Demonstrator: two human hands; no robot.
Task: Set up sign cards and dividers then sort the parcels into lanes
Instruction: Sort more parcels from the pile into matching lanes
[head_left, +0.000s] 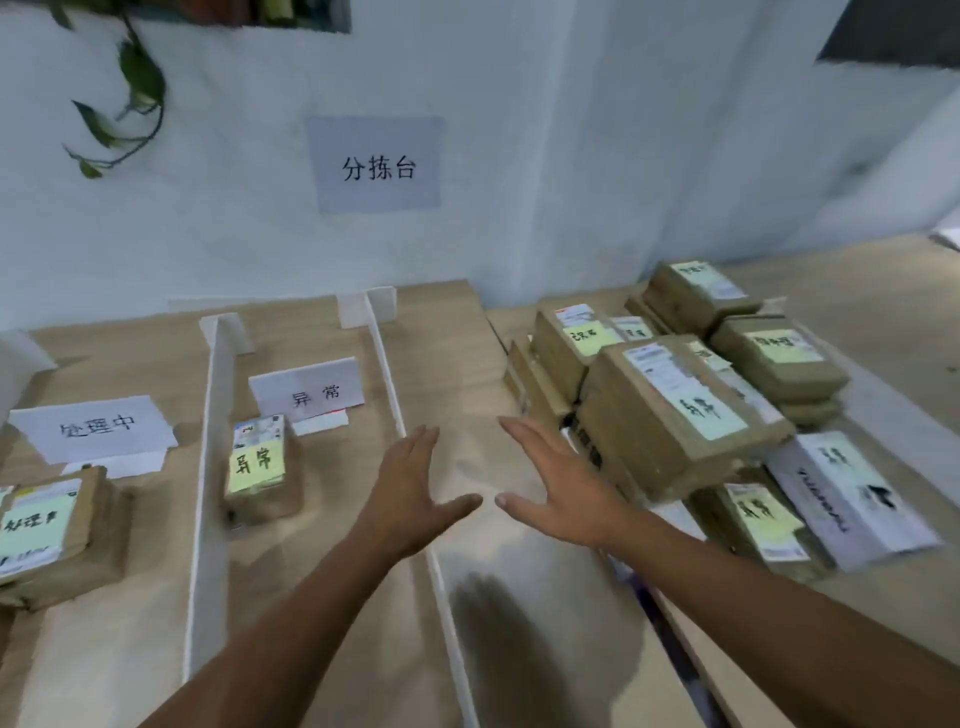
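Two white dividers, the left divider (205, 467) and the right divider (387, 364), split the wooden table (332, 519) into lanes. A white sign card (93, 427) stands in the left lane behind a brown parcel (47, 530). A second sign card (307, 391) stands in the middle lane behind a small parcel (257, 467) with a yellow label. My left hand (410, 493) and my right hand (556, 488) hover over the right lane, fingers straight, holding nothing. A pile of brown parcels (680, 415) lies just right of my right hand.
A white parcel (847, 493) leans at the pile's right side. A paper notice (376, 163) is taped to the white wall, and a plant (130, 88) hangs at the upper left. A gap separates this table from a second table (883, 291) on the right.
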